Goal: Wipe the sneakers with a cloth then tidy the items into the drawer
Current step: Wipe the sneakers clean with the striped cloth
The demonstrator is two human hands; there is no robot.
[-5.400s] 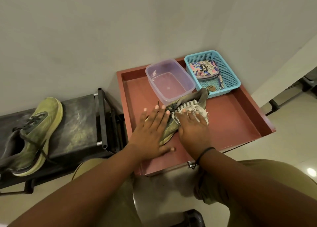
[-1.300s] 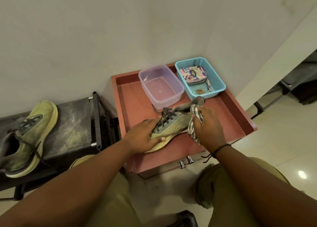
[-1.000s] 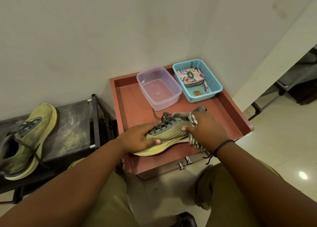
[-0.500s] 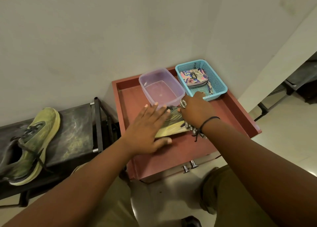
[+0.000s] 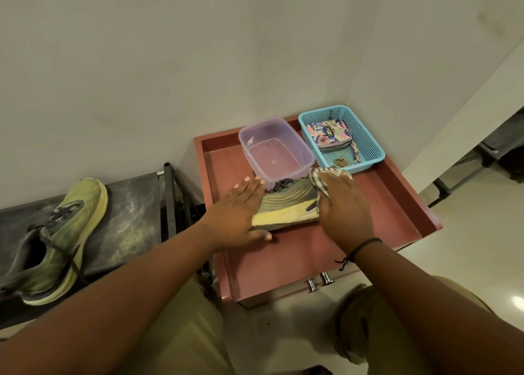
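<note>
- A yellow-green sneaker with dark laces is lying on its side on the red-brown tray-topped table, its pale sole turned toward the person and its laces touching the container behind it.
- The left hand is resting flat on the toe end of this sneaker, fingers straight and together, thumb lying on the table surface; it is gripping nothing.
- The right hand is pressing a checked grey-and-white cloth against the heel end of the sneaker, with the fingers curling over the cloth. A dark cord bracelet is sitting on that wrist.
- A clear rectangular plastic container is standing at the back of the table, just behind the sneaker.
- A blue perforated plastic basket is standing beside the container, on its right, holding a floral-patterned pouch.
- A second yellow-green sneaker is lying on a dark metal rack to the left of the table, well apart from both hands.
- Two metal drawer knobs are showing below the near edge of the table; whether the drawer is closed cannot be told.
</note>
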